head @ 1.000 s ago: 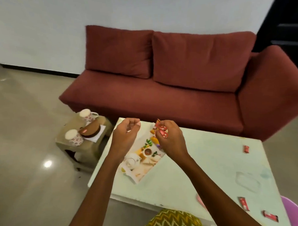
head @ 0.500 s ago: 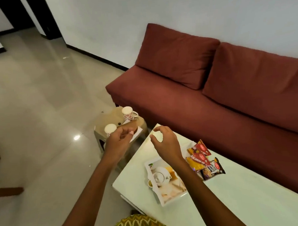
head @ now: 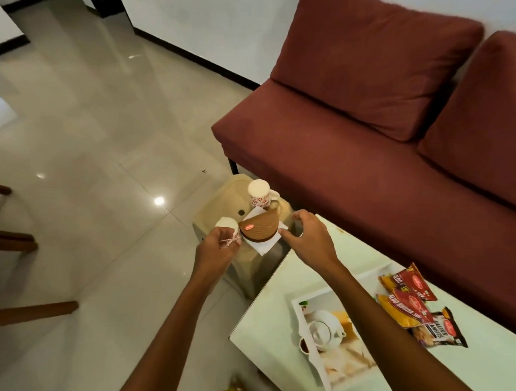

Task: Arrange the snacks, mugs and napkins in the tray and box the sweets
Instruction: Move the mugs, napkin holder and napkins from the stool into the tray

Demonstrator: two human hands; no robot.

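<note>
Left hand (head: 216,250) grips a mug, right hand (head: 310,237) hangs open above the stool's edge.
Nearest, on the pale green table (head: 267,307), lies a white tray (head: 322,375) with a teapot print on its floor; three snack packets (head: 415,306) overlap at its right side, though the right forearm hides whether they rest on its rim. Past the table's corner stands a low beige stool (head: 221,201). There the hands reach out: the left one has its fingers curled round the near mug (head: 226,224), white with a red pattern, at the stool's front edge; the right one is empty, fingers spread and relaxed, its thumb just beside a white napkin (head: 265,246). A brown half-round box (head: 259,228) sits on that napkin. The second mug (head: 259,193) stands upright behind the box, touching it or nearly so. A dark red sofa (head: 367,161) fills the far right.
</note>
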